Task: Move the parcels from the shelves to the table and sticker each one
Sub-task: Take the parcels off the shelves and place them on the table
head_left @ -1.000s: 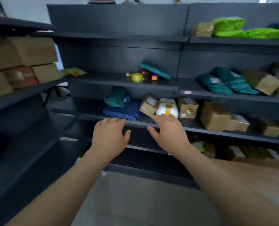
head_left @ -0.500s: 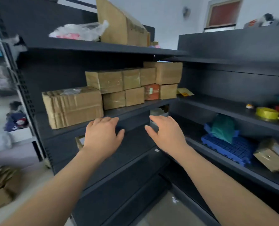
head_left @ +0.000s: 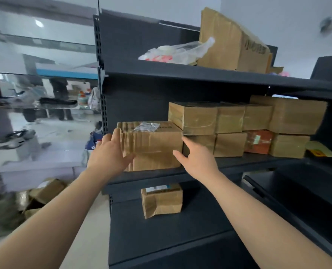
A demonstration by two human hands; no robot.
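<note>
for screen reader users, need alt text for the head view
Two hands flank a worn cardboard box on a dark shelf: the left hand touches its left end, the right hand is at its right edge. Stacked boxes sit to its right, one box below.

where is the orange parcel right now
In the head view the orange parcel sits on the middle shelf, right of centre, in the bottom row between two brown boxes.

Dark middle shelf (head_left: 248, 162) under rows of cardboard parcels (head_left: 229, 144); lone parcel (head_left: 161, 200) on lower shelf (head_left: 161, 239).
</note>
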